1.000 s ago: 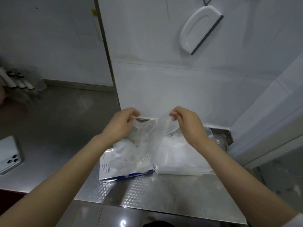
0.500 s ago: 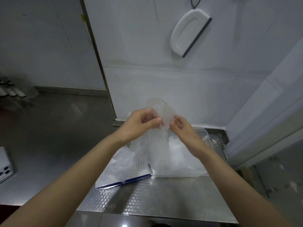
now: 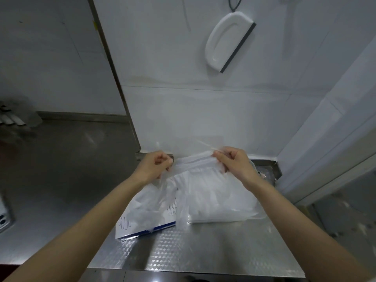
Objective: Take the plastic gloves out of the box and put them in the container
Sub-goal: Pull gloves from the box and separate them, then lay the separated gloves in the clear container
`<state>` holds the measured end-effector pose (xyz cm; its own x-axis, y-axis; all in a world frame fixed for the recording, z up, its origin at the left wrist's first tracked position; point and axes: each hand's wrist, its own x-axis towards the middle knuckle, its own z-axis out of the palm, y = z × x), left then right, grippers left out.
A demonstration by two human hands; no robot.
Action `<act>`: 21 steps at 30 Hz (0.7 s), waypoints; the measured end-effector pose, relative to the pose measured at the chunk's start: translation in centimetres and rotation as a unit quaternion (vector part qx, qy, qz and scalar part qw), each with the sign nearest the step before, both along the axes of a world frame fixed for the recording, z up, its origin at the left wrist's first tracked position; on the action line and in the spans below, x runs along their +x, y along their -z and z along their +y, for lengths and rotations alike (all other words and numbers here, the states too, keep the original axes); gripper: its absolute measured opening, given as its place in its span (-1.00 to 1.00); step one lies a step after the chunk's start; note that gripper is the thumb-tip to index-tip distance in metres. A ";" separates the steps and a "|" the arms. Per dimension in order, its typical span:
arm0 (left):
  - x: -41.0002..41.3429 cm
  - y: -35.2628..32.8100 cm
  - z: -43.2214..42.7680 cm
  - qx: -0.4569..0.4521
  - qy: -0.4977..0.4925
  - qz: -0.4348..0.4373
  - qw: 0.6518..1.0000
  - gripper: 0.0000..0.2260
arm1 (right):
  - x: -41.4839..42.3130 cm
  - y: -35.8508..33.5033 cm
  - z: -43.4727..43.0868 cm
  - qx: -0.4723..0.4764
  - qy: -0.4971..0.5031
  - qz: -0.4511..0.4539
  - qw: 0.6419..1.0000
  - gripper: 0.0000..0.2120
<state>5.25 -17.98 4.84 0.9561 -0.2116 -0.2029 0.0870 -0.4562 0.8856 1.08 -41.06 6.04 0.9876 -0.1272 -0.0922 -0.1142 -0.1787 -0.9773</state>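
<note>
The glove [image 3: 195, 162] is the hardest bit to read here. It's clear film and you mostly see through it, so I can't tell if it's one glove or a few stuck together, and its fingers don't show at all. The container [image 3: 227, 218] sits behind that film, so only its near rim and a milky white pile inside come through. The box [image 3: 142, 218] is half covered too. Loose film spills over its top, and only the near side with the blue strip and the little hand drawings is plain. At the far left a phone [image 3: 3, 218] is cut off by the frame edge.

The glove is up in the air over the box and container, stretched between both hands. Its top edge runs left to right and the rest hangs down toward the table [image 3: 203, 253]. On the left hand [image 3: 157, 166] the grip is closed, fingers curled and pinching the left end. The right hand [image 3: 234, 165] does the same, thumb and fingers nipped on the right end. The box stands just beside the container, on its left.
</note>
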 end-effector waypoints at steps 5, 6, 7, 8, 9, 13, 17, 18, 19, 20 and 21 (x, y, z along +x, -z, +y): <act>0.6 -1.8 -1.2 0.041 0.065 -0.068 0.995 -0.45 | 0.5 -1.1 -0.8 -0.101 -0.030 -0.010 0.994 -0.82; 0.5 -2.4 -1.9 0.047 0.110 -0.082 0.989 -0.36 | 0.6 -1.2 -0.9 -0.106 -0.047 -0.004 0.993 -0.79; 0.4 -2.8 -2.6 0.056 0.149 -0.099 0.982 -0.33 | 0.6 -1.3 -0.8 -0.107 -0.067 0.004 0.992 -0.78; 0.5 -3.0 -3.3 0.068 0.178 -0.119 0.974 -0.39 | 0.5 -1.4 -0.7 -0.108 -0.087 0.013 0.990 -0.81; 0.6 -3.1 -3.9 0.073 0.198 -0.137 0.968 -0.52 | 0.4 -1.4 -0.6 -0.113 -0.109 0.024 0.987 -0.84; 1.5 -3.2 -5.4 0.044 0.204 -0.137 0.968 -0.84 | 0.2 -1.7 -1.4 -0.201 -0.155 0.058 0.966 -0.82; 1.9 -4.8 -6.5 0.022 0.128 -0.260 0.957 -0.89 | 0.4 -2.6 -2.8 -0.263 0.013 -0.091 0.960 -0.77; 1.7 -5.4 -6.6 -0.003 0.115 -0.285 0.952 -0.91 | 0.3 -3.1 -2.8 -0.262 0.058 -0.149 0.952 -0.78; 1.3 -5.9 -6.7 -0.030 0.107 -0.306 0.945 -0.92 | 0.1 -3.5 -2.8 -0.272 0.093 -0.209 0.935 -0.81; 0.9 -6.4 -6.7 -0.057 0.102 -0.325 0.939 -0.92 | -0.2 -3.9 -2.6 -0.296 0.118 -0.267 0.910 -0.84; 0.3 -6.7 -6.6 -0.079 0.101 -0.338 0.932 -0.93 | -0.6 -4.3 -2.5 -0.325 0.134 -0.315 0.881 -0.87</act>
